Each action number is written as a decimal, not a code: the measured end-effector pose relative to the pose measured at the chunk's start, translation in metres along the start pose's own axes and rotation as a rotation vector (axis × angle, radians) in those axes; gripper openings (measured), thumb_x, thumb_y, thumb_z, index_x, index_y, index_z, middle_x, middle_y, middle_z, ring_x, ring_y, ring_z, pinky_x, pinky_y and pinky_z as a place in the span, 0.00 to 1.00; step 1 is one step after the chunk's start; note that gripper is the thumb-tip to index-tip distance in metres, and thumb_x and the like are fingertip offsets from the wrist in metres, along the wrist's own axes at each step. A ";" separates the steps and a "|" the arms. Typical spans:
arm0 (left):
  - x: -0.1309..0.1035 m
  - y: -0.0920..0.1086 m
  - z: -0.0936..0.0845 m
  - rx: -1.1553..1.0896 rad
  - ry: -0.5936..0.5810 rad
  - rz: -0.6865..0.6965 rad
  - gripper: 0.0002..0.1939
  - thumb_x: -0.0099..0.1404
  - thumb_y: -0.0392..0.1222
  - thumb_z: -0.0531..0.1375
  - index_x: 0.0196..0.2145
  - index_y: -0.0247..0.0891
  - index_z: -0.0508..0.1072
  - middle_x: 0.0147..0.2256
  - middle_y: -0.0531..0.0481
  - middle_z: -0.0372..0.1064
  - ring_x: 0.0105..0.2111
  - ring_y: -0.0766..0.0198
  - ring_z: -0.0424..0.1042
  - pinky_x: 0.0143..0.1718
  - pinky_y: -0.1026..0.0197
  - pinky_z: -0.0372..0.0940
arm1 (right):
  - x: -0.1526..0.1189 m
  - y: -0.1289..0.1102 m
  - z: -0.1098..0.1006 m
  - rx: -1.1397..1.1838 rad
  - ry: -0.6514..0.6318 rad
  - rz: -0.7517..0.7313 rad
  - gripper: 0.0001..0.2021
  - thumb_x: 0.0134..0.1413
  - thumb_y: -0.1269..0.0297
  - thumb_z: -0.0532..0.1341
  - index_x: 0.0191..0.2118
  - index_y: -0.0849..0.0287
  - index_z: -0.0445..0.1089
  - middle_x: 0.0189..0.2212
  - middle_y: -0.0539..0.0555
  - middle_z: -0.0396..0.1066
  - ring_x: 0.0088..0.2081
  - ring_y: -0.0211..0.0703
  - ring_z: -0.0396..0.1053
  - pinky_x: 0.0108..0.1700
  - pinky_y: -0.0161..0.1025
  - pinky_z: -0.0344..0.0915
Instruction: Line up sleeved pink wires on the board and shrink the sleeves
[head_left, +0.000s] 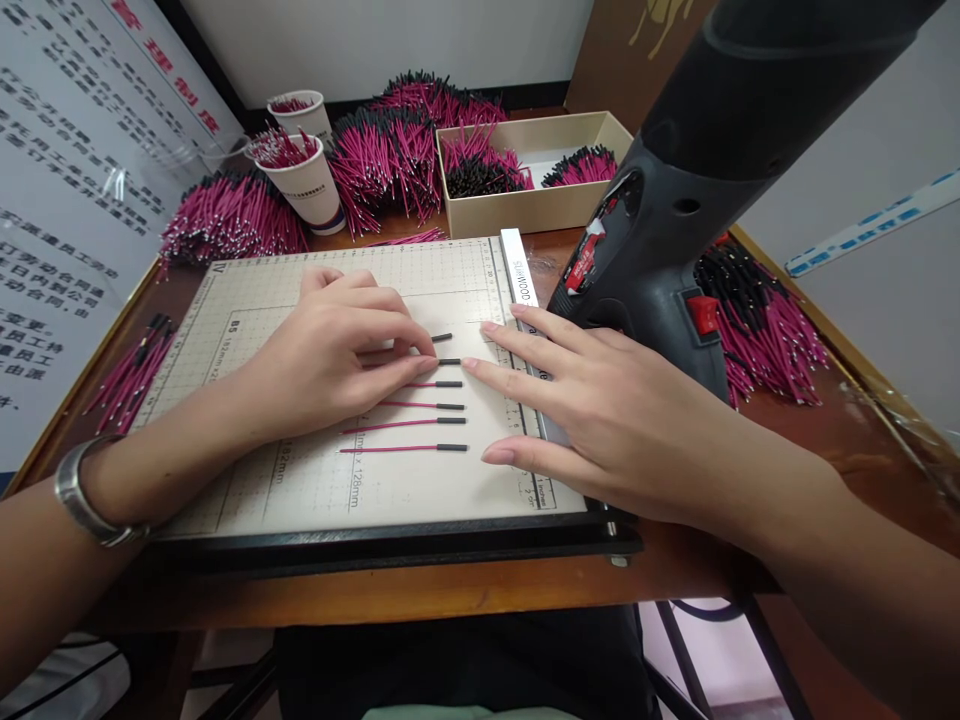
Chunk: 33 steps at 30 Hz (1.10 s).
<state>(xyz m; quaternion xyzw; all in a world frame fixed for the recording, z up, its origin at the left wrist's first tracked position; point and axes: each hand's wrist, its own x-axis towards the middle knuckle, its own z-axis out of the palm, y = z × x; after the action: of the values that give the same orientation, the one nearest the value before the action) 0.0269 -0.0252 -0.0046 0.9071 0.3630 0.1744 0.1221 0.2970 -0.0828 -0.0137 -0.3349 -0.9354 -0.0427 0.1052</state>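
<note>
My left hand (352, 345) rests over the cutting board (300, 490), thumb and index finger pinched on a wire whose black sleeve (449, 362) sticks out to the right. Most of that wire is hidden under the hand. Opposite, my right hand (577, 400) lies flat with fingers spread, its index fingertip beside the sleeve's end. Another black sleeve end (442, 338) shows just above. Below lie several pink wires with black sleeves, roughly parallel, the nearest a pink wire (397, 450). Under my right fingers runs the board's white metal strip (513, 255).
A dark heat gun (675, 230) with a red switch stands just right of the board. Behind are paper cups (307, 190) of wires, wire piles (386, 160) and a cardboard box (525, 205). More wires (772, 320) lie at right, and a small bundle (135, 370) at left.
</note>
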 end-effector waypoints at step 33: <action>0.001 0.002 -0.002 0.020 0.003 -0.046 0.15 0.72 0.51 0.58 0.33 0.43 0.80 0.32 0.51 0.78 0.34 0.59 0.70 0.44 0.49 0.51 | 0.004 0.004 -0.005 0.023 0.057 0.008 0.34 0.79 0.46 0.44 0.66 0.70 0.70 0.65 0.63 0.70 0.68 0.66 0.67 0.53 0.60 0.79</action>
<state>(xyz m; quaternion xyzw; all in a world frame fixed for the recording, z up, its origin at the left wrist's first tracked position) 0.0279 -0.0258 -0.0017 0.8995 0.3856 0.1695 0.1163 0.2979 -0.0778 -0.0084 -0.3363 -0.9310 -0.0411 0.1359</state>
